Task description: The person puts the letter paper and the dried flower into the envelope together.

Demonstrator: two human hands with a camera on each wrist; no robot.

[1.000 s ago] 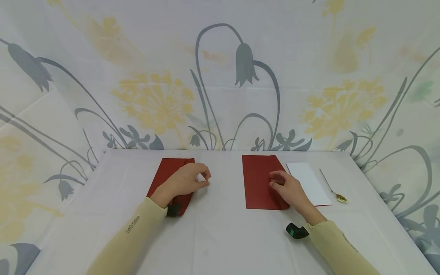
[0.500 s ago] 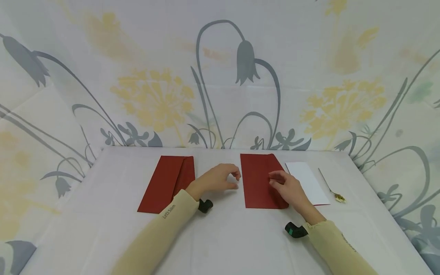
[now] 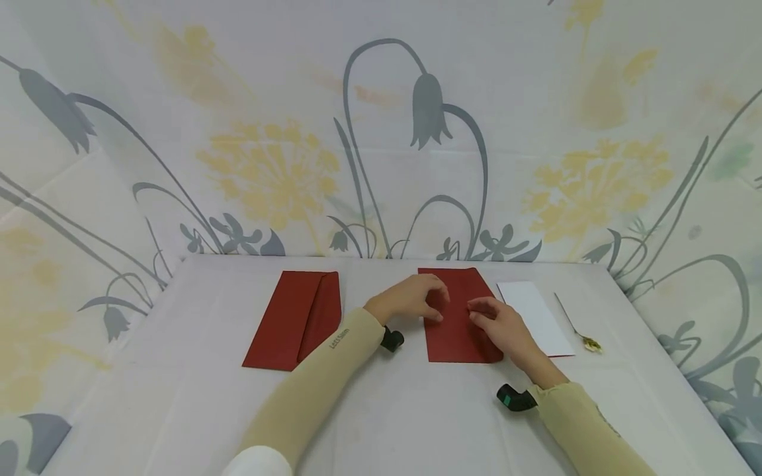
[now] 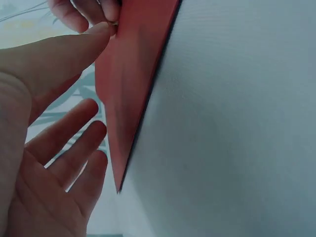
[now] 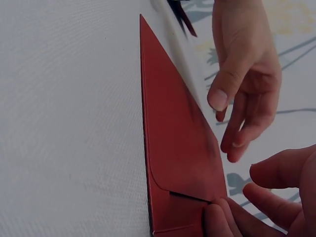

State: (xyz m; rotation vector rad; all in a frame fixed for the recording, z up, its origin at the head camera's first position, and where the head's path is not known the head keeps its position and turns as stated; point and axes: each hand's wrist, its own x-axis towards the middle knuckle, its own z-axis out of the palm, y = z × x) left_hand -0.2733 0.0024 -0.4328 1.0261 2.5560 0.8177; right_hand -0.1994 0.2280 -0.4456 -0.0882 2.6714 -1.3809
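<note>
2 hands (image 3: 412, 297) (image 3: 505, 330) at 1 red envelope (image 3: 451, 345)

Beyond the white-clothed bench (image 3: 155, 396), a softly lit floral backdrop (image 3: 393, 132) stood at twelve o'clock, printed with grey bellflowers (image 3: 428, 109) and yellow umbels (image 3: 284, 173); matching panels (image 3: 42, 218) flanked it at nine and three.

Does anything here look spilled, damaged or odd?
Nothing stands out: no spills; the right red envelope and left red envelope show no visible tears; the white card and yellow flower lie side by side.
</note>
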